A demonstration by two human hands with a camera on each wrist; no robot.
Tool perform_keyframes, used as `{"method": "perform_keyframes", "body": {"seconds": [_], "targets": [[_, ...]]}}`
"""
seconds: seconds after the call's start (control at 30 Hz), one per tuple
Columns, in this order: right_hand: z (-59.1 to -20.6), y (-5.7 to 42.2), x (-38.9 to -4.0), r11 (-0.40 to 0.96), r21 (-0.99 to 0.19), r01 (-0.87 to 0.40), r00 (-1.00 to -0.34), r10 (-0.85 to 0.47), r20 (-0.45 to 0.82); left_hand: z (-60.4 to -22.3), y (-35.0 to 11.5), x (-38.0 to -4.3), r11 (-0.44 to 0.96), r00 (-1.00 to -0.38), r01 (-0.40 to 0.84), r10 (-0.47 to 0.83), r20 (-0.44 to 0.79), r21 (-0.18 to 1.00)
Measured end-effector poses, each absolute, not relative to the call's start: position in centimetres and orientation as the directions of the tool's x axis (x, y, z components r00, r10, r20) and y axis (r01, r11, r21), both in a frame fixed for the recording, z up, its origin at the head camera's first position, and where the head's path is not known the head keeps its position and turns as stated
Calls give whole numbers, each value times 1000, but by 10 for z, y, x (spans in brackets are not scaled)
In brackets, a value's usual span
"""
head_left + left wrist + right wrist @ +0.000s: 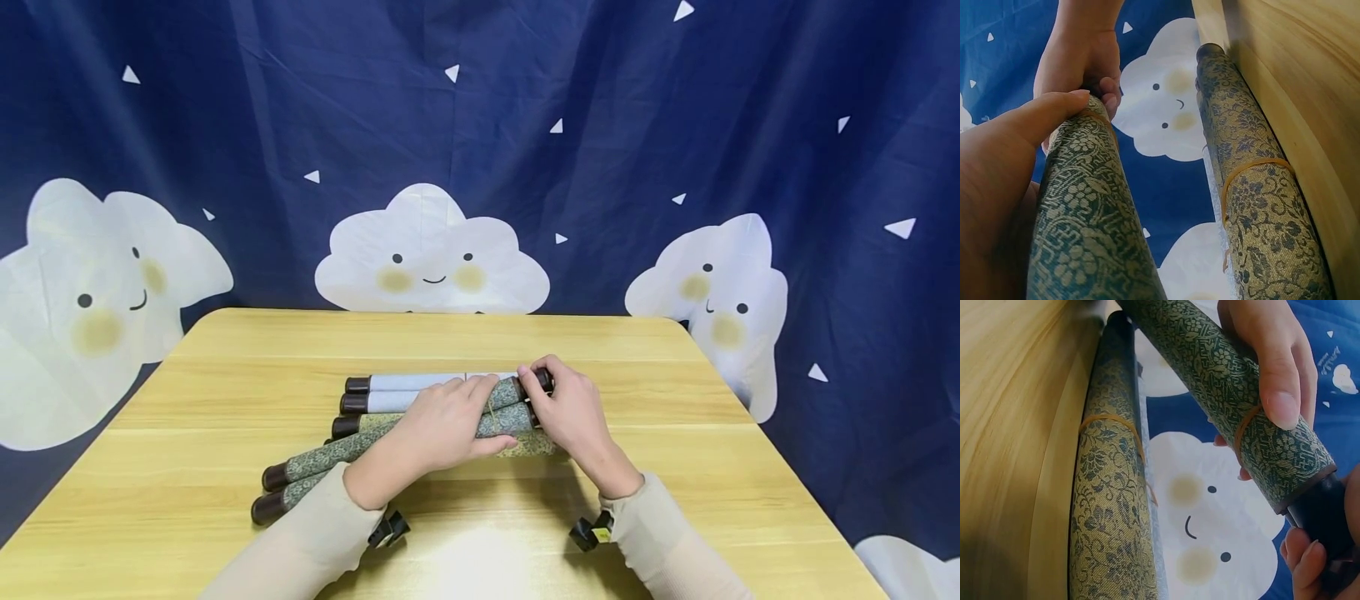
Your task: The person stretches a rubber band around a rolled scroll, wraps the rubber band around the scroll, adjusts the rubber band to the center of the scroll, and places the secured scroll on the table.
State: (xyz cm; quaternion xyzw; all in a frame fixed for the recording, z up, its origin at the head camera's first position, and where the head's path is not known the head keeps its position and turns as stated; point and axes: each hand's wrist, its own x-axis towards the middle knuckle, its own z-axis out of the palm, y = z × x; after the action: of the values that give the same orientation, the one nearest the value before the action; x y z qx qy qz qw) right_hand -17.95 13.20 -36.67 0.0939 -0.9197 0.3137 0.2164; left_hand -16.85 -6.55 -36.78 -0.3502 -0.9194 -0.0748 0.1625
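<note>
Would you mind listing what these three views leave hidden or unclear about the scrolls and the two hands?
- Head view: the left hand covers the middle of the green scroll, so its band cannot be seen.
- Head view: the right hand hides the dark end knob.
- Head view: the hands overlap the pile, so the scroll count is uncertain.
- Wrist views: both scrolls run off the frame edges; the second scroll shows only partly.

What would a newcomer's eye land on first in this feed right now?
Most likely the two hands meeting at mid-table: the left hand wraps a green brocade scroll while the right hand pinches its dark end knob. Around them a bundle of rolled scrolls lies on the wooden table, before a blue cloud-print curtain.
</note>
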Motion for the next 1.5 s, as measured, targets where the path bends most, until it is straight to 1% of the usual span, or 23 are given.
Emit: {"method": "perform_keyframes", "body": {"seconds": [0.1, 0.27, 0.6, 0.77, 0.87, 1.03, 1.17, 1.5], "targets": [[-367, 133, -180, 788, -536, -304, -892, -38, 451, -367, -66, -168, 748, -701, 663, 619, 354, 6], [-367, 136, -181, 787, -541, -298, -894, -31, 447, -366, -66, -168, 767, -719, 641, 608, 336, -15], [-367, 140, -183, 792, -540, -283, -897, -20, 441, -363, -68, -166, 794, -753, 607, 589, 295, -37], [-369, 141, -183, 794, -542, -275, -901, -15, 434, -363, -69, -166, 797, -765, 604, 588, 263, -28], [-369, 140, -182, 794, -543, -274, -903, -18, 429, -363, -69, -166, 783, -758, 621, 599, 259, 9], [-369, 137, -182, 790, -541, -288, -896, -23, 443, -366, -68, -168, 734, -717, 674, 621, 315, 88], [-369, 134, -182, 784, -543, -300, -896, -36, 443, -369, -67, -169, 721, -697, 689, 628, 346, 79], [-367, 137, -182, 780, -555, -290, -900, -24, 436, -369, -65, -168, 744, -721, 664, 611, 326, 75]]}}
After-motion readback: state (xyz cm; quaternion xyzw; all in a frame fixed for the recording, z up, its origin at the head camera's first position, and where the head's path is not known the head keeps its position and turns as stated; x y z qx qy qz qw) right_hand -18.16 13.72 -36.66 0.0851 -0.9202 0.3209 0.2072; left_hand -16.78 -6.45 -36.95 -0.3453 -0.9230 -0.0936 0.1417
